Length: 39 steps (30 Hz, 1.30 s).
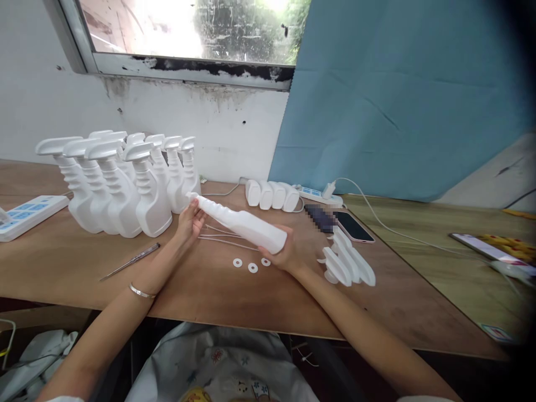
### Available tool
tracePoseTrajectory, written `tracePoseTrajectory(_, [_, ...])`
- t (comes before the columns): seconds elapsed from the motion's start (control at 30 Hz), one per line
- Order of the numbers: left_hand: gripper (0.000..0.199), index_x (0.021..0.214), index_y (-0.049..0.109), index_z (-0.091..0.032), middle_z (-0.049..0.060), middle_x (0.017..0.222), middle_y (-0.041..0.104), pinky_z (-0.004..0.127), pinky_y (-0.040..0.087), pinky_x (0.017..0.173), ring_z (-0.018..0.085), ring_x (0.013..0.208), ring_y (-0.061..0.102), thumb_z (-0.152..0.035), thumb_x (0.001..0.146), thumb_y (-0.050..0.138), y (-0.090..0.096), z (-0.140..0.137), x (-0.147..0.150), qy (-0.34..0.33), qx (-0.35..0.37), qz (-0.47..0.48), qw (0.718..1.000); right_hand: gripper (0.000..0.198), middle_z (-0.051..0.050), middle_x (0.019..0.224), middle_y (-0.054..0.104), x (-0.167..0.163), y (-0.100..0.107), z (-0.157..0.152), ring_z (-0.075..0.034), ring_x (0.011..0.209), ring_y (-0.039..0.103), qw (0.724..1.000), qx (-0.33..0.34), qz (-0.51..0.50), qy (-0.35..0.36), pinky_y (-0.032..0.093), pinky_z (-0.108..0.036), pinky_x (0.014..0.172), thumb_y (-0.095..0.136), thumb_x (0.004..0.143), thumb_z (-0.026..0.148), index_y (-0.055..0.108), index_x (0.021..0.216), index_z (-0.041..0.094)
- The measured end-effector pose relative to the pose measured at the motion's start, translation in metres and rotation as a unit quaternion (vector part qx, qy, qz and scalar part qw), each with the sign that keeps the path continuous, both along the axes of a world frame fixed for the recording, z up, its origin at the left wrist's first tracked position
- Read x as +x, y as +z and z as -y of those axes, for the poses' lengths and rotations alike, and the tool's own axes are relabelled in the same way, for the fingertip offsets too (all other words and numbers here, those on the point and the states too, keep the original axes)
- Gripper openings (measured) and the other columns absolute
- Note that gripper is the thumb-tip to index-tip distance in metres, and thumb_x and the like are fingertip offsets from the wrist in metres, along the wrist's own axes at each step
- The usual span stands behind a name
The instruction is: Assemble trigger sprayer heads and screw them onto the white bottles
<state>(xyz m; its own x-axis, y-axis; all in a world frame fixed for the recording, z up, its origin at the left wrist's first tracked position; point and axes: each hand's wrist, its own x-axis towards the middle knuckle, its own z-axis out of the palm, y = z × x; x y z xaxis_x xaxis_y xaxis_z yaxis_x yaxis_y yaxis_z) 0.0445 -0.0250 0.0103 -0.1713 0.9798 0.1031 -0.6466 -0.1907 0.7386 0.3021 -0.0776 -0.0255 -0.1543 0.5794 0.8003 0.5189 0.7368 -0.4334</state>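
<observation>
A white plastic spray bottle [251,226] is held tilted above the table, its narrow neck toward the left and its base toward the right. My right hand [285,254] wraps around the base. At the neck end, my left hand [191,220] is closed with thumb and fingers, by a small white tip [191,196]. Under the bottle lie thin white tubes [228,241], partly hidden by it. Three flat white washers, one of them in front [253,268], lie just below the bottle. White spray-head covers [349,262] lie in a pile right of my right hand.
Several white spray bottles with heads [119,190] stand at the left. A screwdriver [132,261] lies near my left forearm. White power strips [33,215], more white parts [272,195], a phone [354,226] and a cable [389,228] lie around the brown table [201,301].
</observation>
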Motion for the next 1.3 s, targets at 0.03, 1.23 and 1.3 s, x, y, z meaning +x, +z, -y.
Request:
tracePoseTrajectory(0.03, [0.031, 0.081, 0.052, -0.017, 0.004, 0.083, 0.066, 0.030, 0.047, 0.084, 0.019, 0.096, 0.059, -0.034, 0.061, 0.070, 0.002, 0.001, 0.001, 0.001, 0.005, 0.001, 1.000, 0.056, -0.011, 0.100, 0.059, -0.001, -0.002, 0.000, -0.021, 0.087, 0.060, 0.998, 0.039, 0.049, 0.024, 0.053, -0.034, 0.070, 0.068, 0.061, 0.040, 0.043, 0.106, 0.020])
tracePoseTrajectory(1.23, [0.031, 0.084, 0.060, -0.012, 0.013, 0.101, 0.063, 0.029, 0.047, 0.084, 0.021, 0.098, 0.058, -0.039, 0.072, 0.052, 0.003, 0.001, -0.009, -0.124, -0.041, -0.049, 0.990, 0.027, -0.001, 0.119, 0.053, -0.036, 0.012, 0.018, -0.020, 0.119, 0.038, 0.900, 0.301, 0.289, 0.127, 0.050, -0.036, 0.089, 0.059, 0.076, 0.018, 0.054, 0.100, 0.028])
tracePoseTrajectory(1.3, [0.034, 0.085, 0.060, -0.011, 0.015, 0.105, 0.062, 0.031, 0.047, 0.084, 0.024, 0.101, 0.057, -0.040, 0.073, 0.048, 0.003, 0.002, -0.010, -0.165, -0.070, -0.061, 0.982, 0.029, -0.002, 0.121, 0.052, -0.036, 0.012, 0.017, -0.021, 0.119, 0.038, 0.896, 0.320, 0.281, 0.122, 0.051, -0.037, 0.089, 0.060, 0.075, 0.015, 0.053, 0.100, 0.027])
